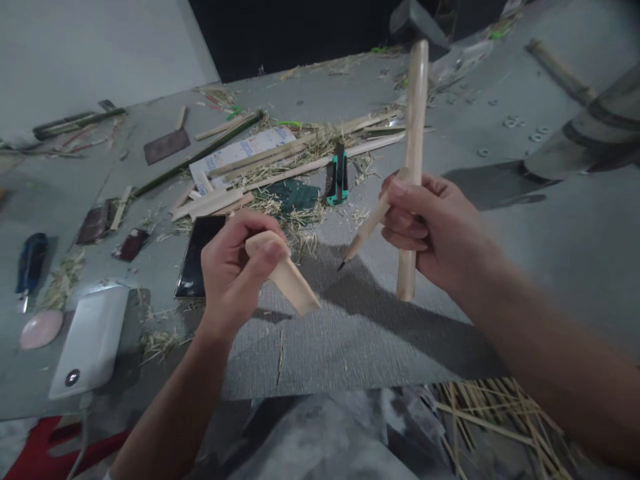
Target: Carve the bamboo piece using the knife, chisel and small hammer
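My left hand (240, 267) is closed round a short, pale bamboo piece (293, 283), the thumb pressed on its upper part and the lower end sticking out over the table. My right hand (430, 223) grips a hammer (417, 113) by its wooden handle, the dark metal head up at the far end. The same hand also holds a pale wooden stick with a dark, pointed tip (365, 230), which slants down and left towards the bamboo piece. Tip and bamboo are apart. Whether the stick is an awl or something similar, I cannot tell.
Beyond my hands lie a green-black utility knife (339, 177), bamboo strips (320, 160) and shavings. A black phone-like slab (193, 260) is partly behind my left hand. To the left are a white device (93, 340) and a blue-handled screwdriver (33, 263); right, a bamboo tube (590, 133) and metal washers (513, 122).
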Available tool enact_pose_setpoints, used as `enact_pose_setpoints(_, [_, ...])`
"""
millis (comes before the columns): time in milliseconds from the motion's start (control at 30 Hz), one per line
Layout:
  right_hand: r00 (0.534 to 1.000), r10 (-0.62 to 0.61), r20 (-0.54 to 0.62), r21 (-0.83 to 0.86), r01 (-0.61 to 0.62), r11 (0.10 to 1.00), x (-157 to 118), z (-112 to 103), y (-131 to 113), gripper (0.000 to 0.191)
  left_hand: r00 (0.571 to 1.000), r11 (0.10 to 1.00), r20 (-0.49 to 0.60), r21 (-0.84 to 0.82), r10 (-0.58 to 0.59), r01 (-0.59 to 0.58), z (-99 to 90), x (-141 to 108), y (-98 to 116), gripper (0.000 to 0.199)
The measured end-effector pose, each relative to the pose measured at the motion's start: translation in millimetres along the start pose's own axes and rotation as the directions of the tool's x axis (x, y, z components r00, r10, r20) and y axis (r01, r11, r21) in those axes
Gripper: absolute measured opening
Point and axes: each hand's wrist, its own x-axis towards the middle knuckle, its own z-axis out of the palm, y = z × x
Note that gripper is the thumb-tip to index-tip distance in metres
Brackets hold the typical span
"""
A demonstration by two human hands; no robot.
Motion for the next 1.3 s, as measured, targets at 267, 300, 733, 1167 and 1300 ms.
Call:
enact_pose_setpoints(267, [0.992, -0.106, 0.065, -0.115, 0.113, 0.987, -11, 13, 7, 0.014, 0.992, 0.953, 0.068, 0.279, 0.103, -0.118, 9.8, 0, 11, 0.006])
enact_pose_setpoints(300, [0.987, -0.15, 0.065, -0.153, 0.158, 0.975, -13, 15, 8, 0.013, 0.99, 0.947, 0.083, 0.293, 0.115, -0.134, 10.6, -1, 11, 0.007])
enact_pose_setpoints(733, [0.894, -0.429, 0.126, -0.573, 0.419, 0.704, -31, 26, 4, 0.008, 0.973, 0.932, 0.174, 0.302, 0.154, -0.202, 14.0, 3, 0, 0.014])
enact_pose_setpoints(1167, [0.843, -0.492, 0.217, -0.676, 0.493, 0.548, -29, 28, 7, 0.003, 0.955, 0.906, 0.191, 0.318, 0.228, -0.28, 13.2, 5, -3, 0.011])
enact_pose_setpoints(1300, [0.839, -0.494, 0.226, -0.677, 0.5, 0.54, -28, 28, 8, 0.004, 0.957, 0.916, 0.194, 0.299, 0.216, -0.267, 12.7, 5, -3, 0.013])
